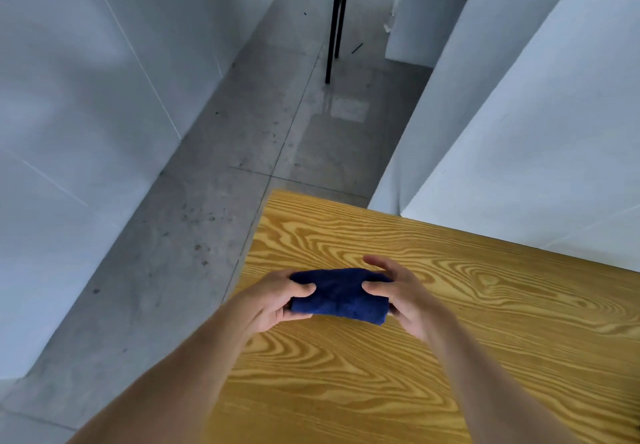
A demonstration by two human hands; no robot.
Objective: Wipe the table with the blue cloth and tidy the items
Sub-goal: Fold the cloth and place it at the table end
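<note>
Currently the blue cloth (341, 294) is folded into a compact dark-navy bundle with a fuzzy nap, held near the left corner of the wooden table (450, 339). Left hand (277, 300) grips its left end, thumb on top; right hand (398, 300) grips the right end, thumb on top, outer fingers spread. Cannot tell if the bundle touches the tabletop. Fingers under the cloth are hidden. Table is cut off right and bottom. Beyond: grey floor (207, 218), white partitions (86, 80), black-legged table (336, 28), top mostly out of view.
</note>
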